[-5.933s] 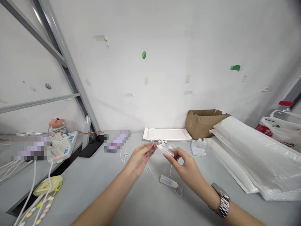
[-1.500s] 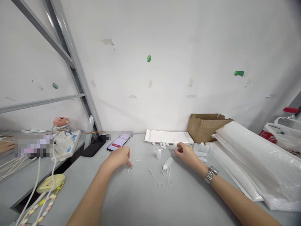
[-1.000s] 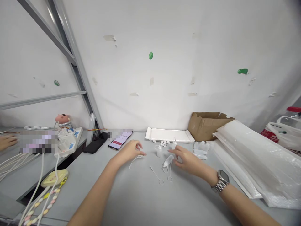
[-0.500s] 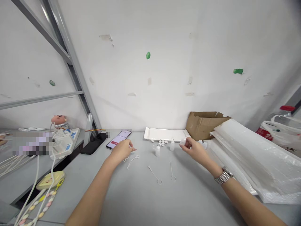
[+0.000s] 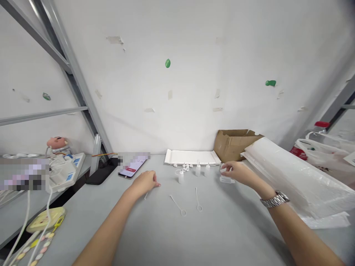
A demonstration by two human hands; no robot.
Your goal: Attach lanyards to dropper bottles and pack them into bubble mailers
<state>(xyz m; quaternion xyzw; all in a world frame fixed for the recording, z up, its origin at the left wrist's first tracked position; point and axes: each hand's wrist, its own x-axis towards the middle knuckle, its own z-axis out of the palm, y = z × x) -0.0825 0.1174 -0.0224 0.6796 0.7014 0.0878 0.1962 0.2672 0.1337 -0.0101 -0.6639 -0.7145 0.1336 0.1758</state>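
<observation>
My left hand [image 5: 146,183] is low over the table with its fingers curled together. It covers most of a white loop strap, whose thin end [image 5: 146,196] shows below it; what the fingertips hold is hidden. At the right, my right hand [image 5: 237,173] has thumb and fingers closed around a small translucent bottle [image 5: 221,168], partly hidden. Under that hand another clear bottle [image 5: 226,180] lies on its side. Between the hands stand three small bottles, the nearest one [image 5: 181,178] with a loop at its neck. Two looped straps [image 5: 177,205] [image 5: 198,200] lie in front.
White caps [image 5: 185,168] are grouped before a white tray [image 5: 191,158] against the wall. A cardboard box [image 5: 233,144] and plastic-wrapped sheets [image 5: 291,177] sit at the right. A phone [image 5: 133,168] lies left; a power strip [image 5: 69,170] and cables are beyond it.
A third bottle now stands beside the other two, released by my right hand, which has moved right to the clear bottles. My left hand has come down over the straps. The view has shifted slightly.
</observation>
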